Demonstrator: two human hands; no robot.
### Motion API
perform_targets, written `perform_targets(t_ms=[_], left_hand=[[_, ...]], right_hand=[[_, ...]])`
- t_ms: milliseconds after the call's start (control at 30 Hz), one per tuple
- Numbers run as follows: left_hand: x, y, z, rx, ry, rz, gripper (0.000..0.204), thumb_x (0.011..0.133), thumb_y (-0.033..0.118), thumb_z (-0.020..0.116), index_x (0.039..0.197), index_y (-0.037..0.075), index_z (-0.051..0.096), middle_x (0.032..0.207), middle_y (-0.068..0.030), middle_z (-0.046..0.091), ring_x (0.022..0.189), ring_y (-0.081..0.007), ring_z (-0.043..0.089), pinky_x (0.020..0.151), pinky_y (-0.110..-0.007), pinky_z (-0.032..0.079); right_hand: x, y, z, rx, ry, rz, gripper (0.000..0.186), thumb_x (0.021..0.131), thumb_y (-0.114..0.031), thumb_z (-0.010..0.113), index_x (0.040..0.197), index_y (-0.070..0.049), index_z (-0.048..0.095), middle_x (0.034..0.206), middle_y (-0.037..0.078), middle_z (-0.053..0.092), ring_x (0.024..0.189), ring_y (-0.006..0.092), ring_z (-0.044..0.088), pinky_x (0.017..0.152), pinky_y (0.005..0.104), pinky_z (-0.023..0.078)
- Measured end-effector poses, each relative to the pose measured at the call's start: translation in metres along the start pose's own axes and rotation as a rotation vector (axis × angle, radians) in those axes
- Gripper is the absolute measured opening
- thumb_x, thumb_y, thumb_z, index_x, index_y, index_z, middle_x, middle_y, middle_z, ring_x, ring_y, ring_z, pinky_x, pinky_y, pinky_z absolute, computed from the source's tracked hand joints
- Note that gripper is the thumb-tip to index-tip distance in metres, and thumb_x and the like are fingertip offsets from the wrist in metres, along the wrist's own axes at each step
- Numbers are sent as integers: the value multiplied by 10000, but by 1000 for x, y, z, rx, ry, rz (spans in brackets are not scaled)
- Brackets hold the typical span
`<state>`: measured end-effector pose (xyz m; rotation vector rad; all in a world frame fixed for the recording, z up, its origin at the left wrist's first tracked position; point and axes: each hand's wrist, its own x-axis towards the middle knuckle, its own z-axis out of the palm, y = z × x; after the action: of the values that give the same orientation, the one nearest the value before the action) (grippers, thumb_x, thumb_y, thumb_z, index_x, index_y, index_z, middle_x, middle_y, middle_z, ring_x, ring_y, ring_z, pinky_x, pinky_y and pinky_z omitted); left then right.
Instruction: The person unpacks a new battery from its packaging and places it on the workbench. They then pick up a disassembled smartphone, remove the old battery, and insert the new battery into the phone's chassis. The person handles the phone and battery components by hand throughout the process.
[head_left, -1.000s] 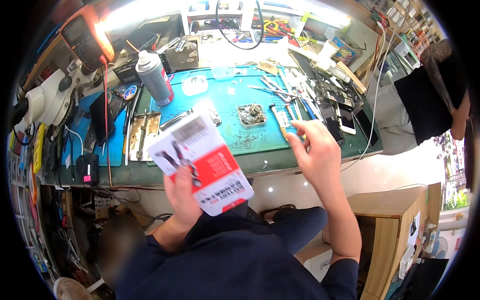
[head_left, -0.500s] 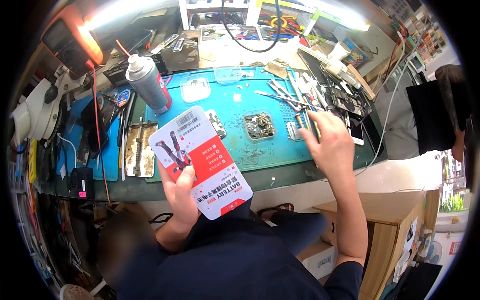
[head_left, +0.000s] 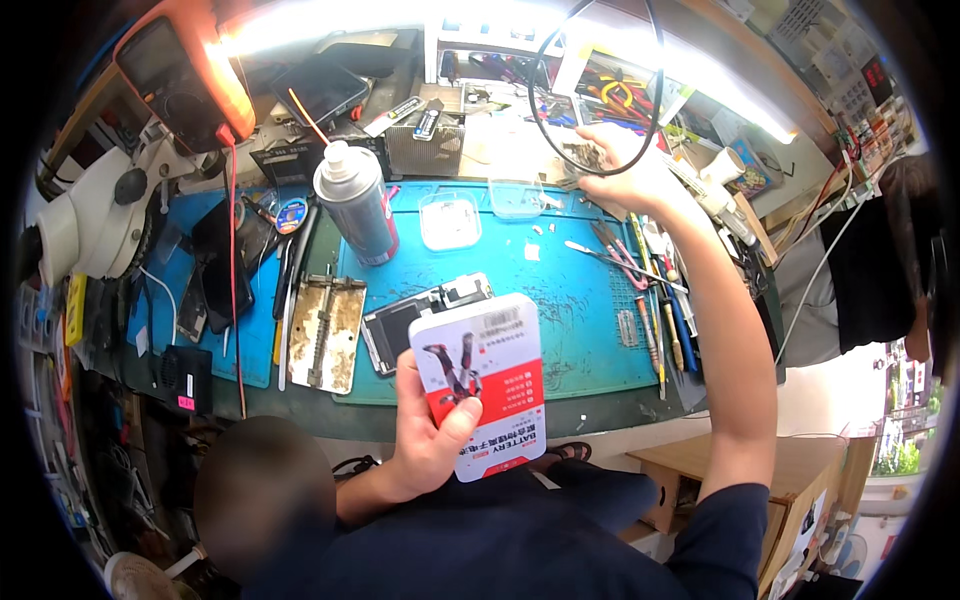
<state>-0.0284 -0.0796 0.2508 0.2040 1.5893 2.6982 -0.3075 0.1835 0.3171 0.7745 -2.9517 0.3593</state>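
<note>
My left hand (head_left: 425, 445) grips a flat white-and-red battery package (head_left: 508, 385) near the front edge of the bench, thumb across its face. Behind the package lies an opened phone (head_left: 395, 335), partly covered by it. My right hand (head_left: 632, 180) is stretched to the back of the bench, fingers closed around a small clear tub of metal bits (head_left: 584, 155). A black cable loop hangs in front of that hand and partly hides it.
A spray can (head_left: 355, 210) stands on the blue mat (head_left: 490, 260), beside a clear plastic box (head_left: 450, 220). Tweezers and screwdrivers (head_left: 655, 325) lie at the right. A metal holder (head_left: 328, 335) sits on the left, below an orange multimeter (head_left: 180, 75).
My right hand has taken the tub of metal bits off the mat and carried it to the back. The battery package has shifted right in the picture, and more of the phone shows.
</note>
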Motion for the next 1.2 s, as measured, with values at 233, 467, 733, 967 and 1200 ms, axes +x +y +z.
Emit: perform_targets(t_ms=[233,467,733,967,1200], left_hand=[[1,2,-4,-5,-80,-37,555,957,-35,527,1434,31,252,1318,-128,507,1194,-169,541,1031,-370,445],[-5,-5,-14,-115,-32,24,611,979,-20,493,1517,34,209,1416,-176,500,1263,-255,558,1072,-425,449],[14,7,10,-274,38,-227,437,1027,98,473,1430,9,328,1295,-195,585,1138,-274,657,965,-428,554],[22,-4,11,-714,-27,-421,448,1076,372,466,1381,44,488,1201,-142,679,1007,-243,722,838,-393,628],[35,-10,27,-627,-36,-358,401,1068,337,494,1350,53,491,1169,-123,691,1015,-231,719,855,-397,616]], right_hand=[[26,14,37,-222,284,5,498,833,-256,708,1276,-47,623,1293,188,619,1208,342,599,1032,431,483],[-122,-60,-30,-48,-41,177,141,866,-221,706,893,-83,712,833,102,696,844,284,687,772,407,542],[-168,-65,-16,5,-201,259,354,774,-163,811,1011,-83,560,905,76,599,892,284,631,785,398,495],[-176,-84,-15,489,78,269,173,851,-57,732,966,-35,604,887,72,655,806,172,663,675,333,497],[-191,-140,-24,836,292,186,278,899,-56,705,1175,-42,678,879,16,638,749,92,574,668,256,473]])
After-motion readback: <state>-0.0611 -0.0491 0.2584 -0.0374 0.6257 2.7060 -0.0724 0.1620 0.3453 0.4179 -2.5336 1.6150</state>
